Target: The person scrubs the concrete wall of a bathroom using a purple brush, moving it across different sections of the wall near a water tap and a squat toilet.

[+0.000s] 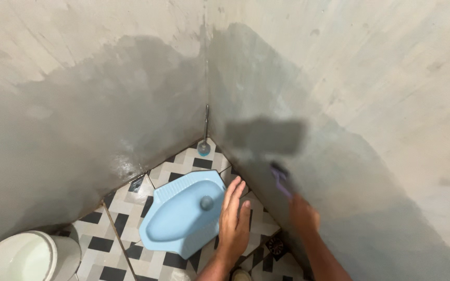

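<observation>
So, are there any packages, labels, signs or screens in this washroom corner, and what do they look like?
None in view.
Only bare grey walls, a blue squat toilet, a white bucket, a brush in the corner and the person's right hand holding a purple brush.

— Where does your head camera look from?
— You look steeply down from standing height into the wall corner at twelve o'clock, fairly near; the blue squat pan (183,216) sits at six o'clock.
</observation>
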